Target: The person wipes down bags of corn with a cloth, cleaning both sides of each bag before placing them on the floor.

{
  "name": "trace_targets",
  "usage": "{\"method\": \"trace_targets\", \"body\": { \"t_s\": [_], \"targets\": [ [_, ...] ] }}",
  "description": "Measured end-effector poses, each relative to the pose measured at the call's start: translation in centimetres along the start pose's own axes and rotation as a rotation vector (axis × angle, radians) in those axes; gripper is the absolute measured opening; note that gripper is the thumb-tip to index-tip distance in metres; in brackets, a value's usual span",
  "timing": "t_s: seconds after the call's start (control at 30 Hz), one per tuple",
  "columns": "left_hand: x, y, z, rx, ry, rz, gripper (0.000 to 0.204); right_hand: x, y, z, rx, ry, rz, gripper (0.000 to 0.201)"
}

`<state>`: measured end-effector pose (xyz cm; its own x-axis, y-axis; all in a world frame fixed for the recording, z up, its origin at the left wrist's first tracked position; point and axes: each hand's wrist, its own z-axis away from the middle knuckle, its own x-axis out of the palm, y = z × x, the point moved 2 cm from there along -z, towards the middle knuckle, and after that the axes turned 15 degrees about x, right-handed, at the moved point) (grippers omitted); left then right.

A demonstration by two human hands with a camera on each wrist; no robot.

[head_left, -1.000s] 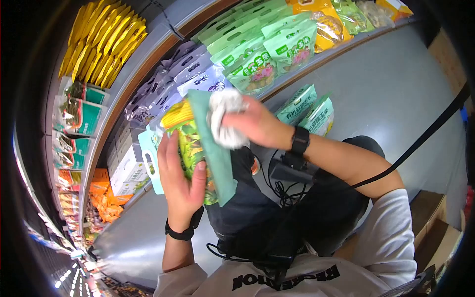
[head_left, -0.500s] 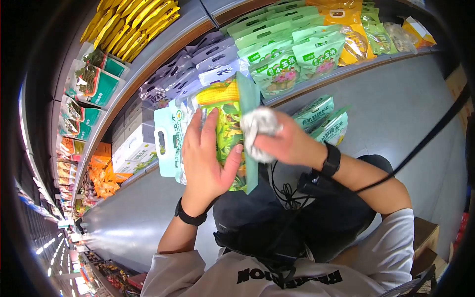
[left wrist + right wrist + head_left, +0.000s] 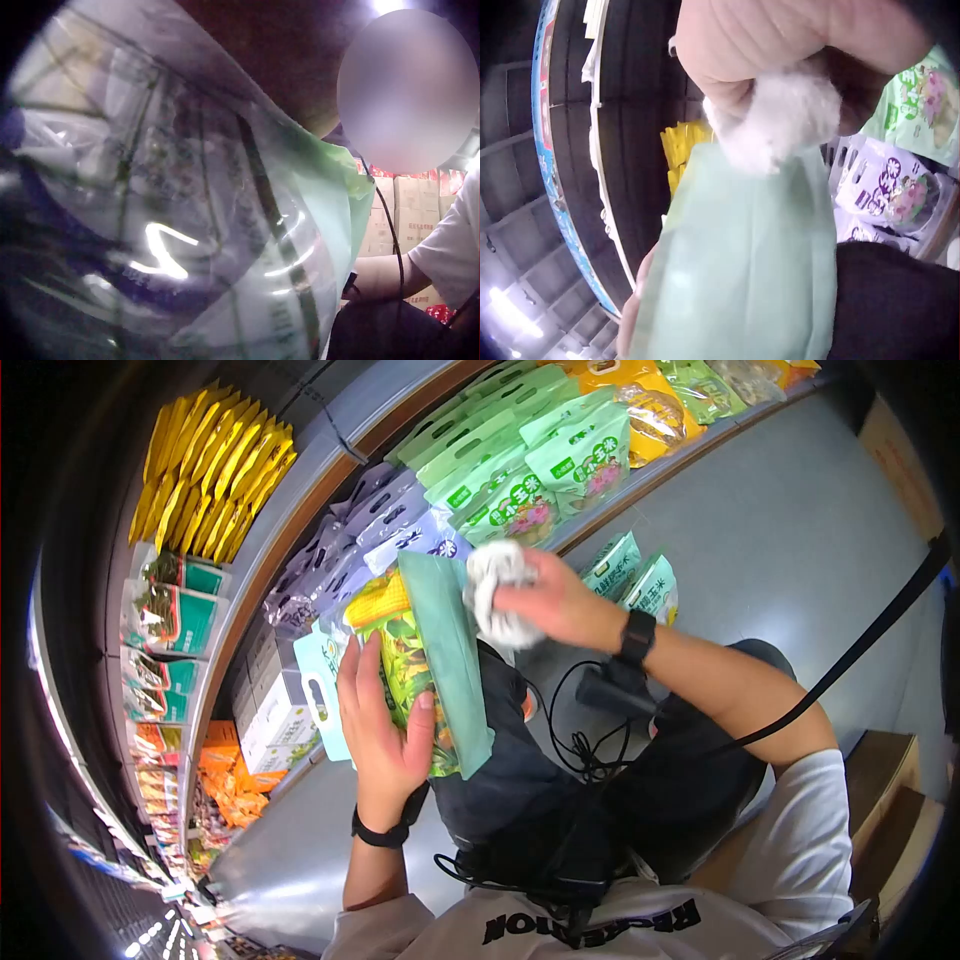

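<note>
"What colours has the corn bag (image 3: 447, 670)?"
"Pale green base; yellow cob and green leaf pattern on its front."
"The cloth (image 3: 493, 572)?"
"White. Far left, packets (image 3: 208, 470) are yellow; rightward, purple pouches (image 3: 395, 525), then mint-green pouches (image 3: 515, 500)."

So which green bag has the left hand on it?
The corn bag, its plain end facing the white cloth. The left hand lies on it; no hand touches the green shelf bags or floor bags.
</note>
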<state>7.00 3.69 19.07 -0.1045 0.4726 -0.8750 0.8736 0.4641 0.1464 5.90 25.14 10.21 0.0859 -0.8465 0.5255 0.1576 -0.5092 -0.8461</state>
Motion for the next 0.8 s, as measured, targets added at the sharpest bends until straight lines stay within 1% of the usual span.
{"method": "trace_targets", "body": {
  "t_s": [0.03,0.07,0.1,0.13,0.2,0.23,0.3,0.37,0.43,0.5,0.57,0.6,0.63,0.7,0.77,0.8],
  "targets": [
    [0.0,0.2,-0.1,0.004,-0.008,-0.006,0.060,-0.8,-0.8,-0.7,-0.114,0.006,0.012,0.024],
    [0.1,0.2,0.0,-0.010,-0.017,0.019,0.061,-1.3,-1.1,-1.5,-0.161,0.020,0.032,0.023],
    [0.2,0.4,-0.1,0.016,-0.034,0.018,0.061,-1.8,-1.1,-2.2,-0.211,0.038,0.050,0.023],
    [0.3,0.4,-0.1,0.006,-0.031,0.022,0.061,-2.2,-0.6,-3.2,-0.231,0.060,0.027,0.023],
    [0.3,0.5,-0.2,-0.013,-0.036,0.057,0.062,-2.2,0.6,-5.1,-0.206,0.041,0.098,0.024],
    [0.4,0.6,-0.2,0.015,-0.064,0.050,0.062,-1.8,0.5,-5.3,-0.225,0.060,0.068,0.024],
    [0.5,0.4,-0.1,-0.025,-0.039,0.064,0.062,-0.3,0.5,-5.4,-0.122,0.069,0.175,0.028],
    [0.5,0.0,0.0,-0.034,-0.040,0.051,0.062,0.1,0.2,-5.5,-0.099,0.065,0.111,0.027],
    [0.4,-0.4,0.2,-0.059,-0.024,0.074,0.062,0.3,0.4,-6.0,-0.104,-0.021,0.157,0.023],
    [0.1,-0.8,0.4,-0.079,-0.023,0.073,0.061,0.8,1.4,-6.4,-0.110,-0.030,0.185,0.022],
    [-0.1,-1.3,0.8,-0.096,-0.017,0.079,0.061,1.7,2.9,-5.8,0.015,-0.114,0.181,0.024],
    [0.3,-1.4,1.2,-0.101,0.000,0.072,0.060,1.8,3.6,-5.2,-0.005,-0.106,0.196,0.025],
    [0.2,-1.7,1.5,-0.107,0.015,0.076,0.060,2.3,4.0,-4.4,-0.036,-0.230,0.175,0.026],
    [-0.1,-2.1,2.1,-0.123,0.019,0.074,0.060,3.2,4.7,-3.2,-0.017,-0.208,0.314,0.028],
    [-0.7,-2.7,2.6,-0.124,-0.007,0.049,0.055,4.4,6.5,-2.0,0.027,-0.296,0.273,0.030],
    [-0.9,-3.1,2.9,-0.139,0.009,0.096,0.055,5.2,6.7,-1.1,0.042,-0.373,0.180,0.029]
  ]
}}
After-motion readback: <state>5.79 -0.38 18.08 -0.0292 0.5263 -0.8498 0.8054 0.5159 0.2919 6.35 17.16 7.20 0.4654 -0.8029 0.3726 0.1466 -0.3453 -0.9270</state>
